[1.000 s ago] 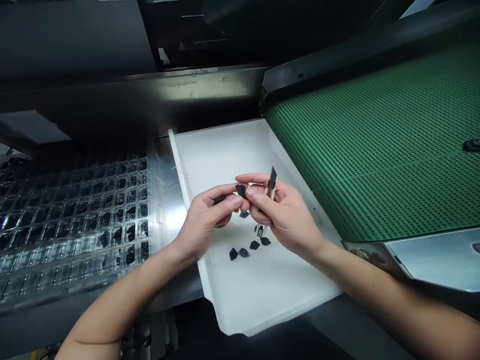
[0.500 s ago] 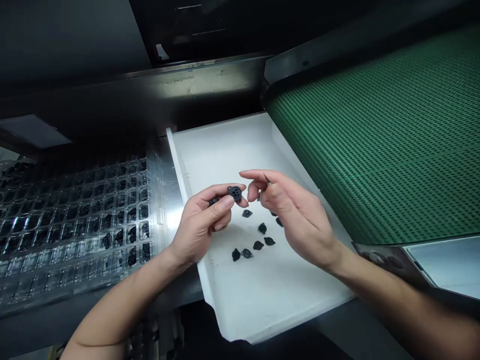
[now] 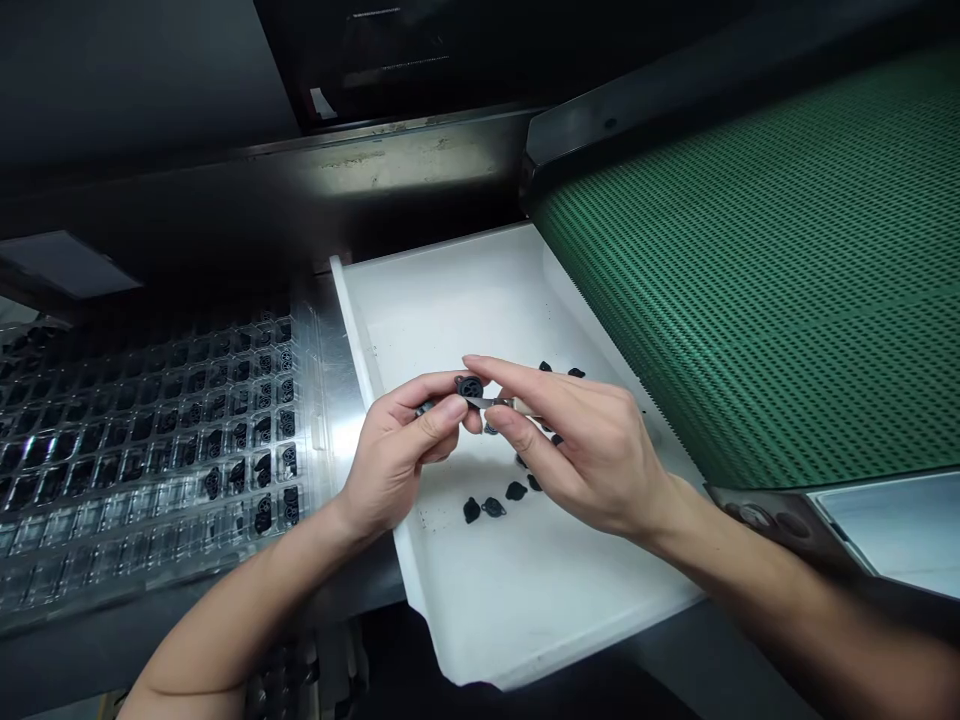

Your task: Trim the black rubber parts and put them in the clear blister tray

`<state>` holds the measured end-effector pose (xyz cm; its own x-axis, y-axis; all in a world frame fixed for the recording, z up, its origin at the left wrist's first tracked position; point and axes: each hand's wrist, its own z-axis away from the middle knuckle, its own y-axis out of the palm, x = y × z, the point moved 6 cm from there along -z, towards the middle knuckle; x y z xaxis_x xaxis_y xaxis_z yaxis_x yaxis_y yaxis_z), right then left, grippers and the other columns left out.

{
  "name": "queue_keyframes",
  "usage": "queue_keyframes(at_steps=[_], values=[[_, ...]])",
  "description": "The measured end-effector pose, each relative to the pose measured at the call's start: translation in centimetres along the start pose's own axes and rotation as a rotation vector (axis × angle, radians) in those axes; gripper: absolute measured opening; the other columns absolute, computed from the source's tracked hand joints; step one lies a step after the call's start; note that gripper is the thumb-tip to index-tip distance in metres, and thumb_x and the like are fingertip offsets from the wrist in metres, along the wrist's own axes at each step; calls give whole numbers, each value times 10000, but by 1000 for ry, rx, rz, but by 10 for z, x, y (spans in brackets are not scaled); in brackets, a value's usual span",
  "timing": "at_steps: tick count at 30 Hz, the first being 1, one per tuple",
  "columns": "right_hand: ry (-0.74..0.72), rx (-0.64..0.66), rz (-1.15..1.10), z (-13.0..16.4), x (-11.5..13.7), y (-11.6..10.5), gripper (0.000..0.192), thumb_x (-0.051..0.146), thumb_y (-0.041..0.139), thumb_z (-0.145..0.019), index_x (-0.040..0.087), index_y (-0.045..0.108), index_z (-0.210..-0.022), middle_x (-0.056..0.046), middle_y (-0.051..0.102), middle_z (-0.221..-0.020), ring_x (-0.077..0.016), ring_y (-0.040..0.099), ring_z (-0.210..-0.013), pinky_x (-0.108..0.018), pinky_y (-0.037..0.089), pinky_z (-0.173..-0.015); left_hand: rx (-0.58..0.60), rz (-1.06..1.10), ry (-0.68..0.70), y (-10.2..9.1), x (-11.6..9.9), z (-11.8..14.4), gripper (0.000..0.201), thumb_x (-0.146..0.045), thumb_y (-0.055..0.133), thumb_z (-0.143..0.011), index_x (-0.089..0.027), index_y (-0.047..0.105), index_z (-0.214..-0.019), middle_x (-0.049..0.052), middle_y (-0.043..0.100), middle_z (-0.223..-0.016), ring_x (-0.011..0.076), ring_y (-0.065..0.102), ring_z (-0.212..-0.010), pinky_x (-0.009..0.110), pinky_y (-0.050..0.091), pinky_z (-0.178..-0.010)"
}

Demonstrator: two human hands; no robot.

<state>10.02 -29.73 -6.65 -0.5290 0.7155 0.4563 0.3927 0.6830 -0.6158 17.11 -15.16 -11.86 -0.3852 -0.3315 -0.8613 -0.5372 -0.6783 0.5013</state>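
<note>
Green perforated conveyor belt [image 3: 765, 260], dark machine housing [image 3: 150, 90] behind.

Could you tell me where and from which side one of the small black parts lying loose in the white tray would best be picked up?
Probably by its outer edges, coming from straight above. The loose black part lies flat on the white tray, with neighbours close on its left but not seeming to touch it, so a thumb and forefinger should fit on opposite rims. The tray's floor is open overhead there.

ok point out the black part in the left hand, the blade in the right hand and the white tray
black part [image 3: 469, 386], head view, on its round face
blade [image 3: 489, 402], head view, on the bare metal between the two hands
white tray [image 3: 442, 290], head view, on its bare floor near the far wall
</note>
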Motion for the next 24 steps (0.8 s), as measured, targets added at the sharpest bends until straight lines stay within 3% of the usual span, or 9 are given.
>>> queue_keyframes(at_steps=[4,12,24], values=[[4,-6,16,0,1,-2,345,126,644,-1107,45,663,-1441,-82,759,-1340,-158,763,-1169,-279,574,-961,3,-16,2,1,0,1,201,-365,841,-988,-264,865,-1161,40,687,-827,3,372,-563,155,251,-536],[-14,-9,19,0,2,-4,363,120,662,-1098,76,641,-1458,2,803,-1146,-122,767,-1065,-287,570,-887,-14,-44,23,-1,0,3,215,-362,831,-998,-275,857,-1192,46,706,-863,5,360,-561,164,238,-531],[-47,-12,61,0,2,-5,374,111,686,-1081,75,654,-1453,-10,803,-1103,-135,754,-947,-322,568,-819,0,-30,18,0,-2,1,177,-353,831,-996,-261,864,-1143,46,711,-849,0,356,-545,161,245,-526]])
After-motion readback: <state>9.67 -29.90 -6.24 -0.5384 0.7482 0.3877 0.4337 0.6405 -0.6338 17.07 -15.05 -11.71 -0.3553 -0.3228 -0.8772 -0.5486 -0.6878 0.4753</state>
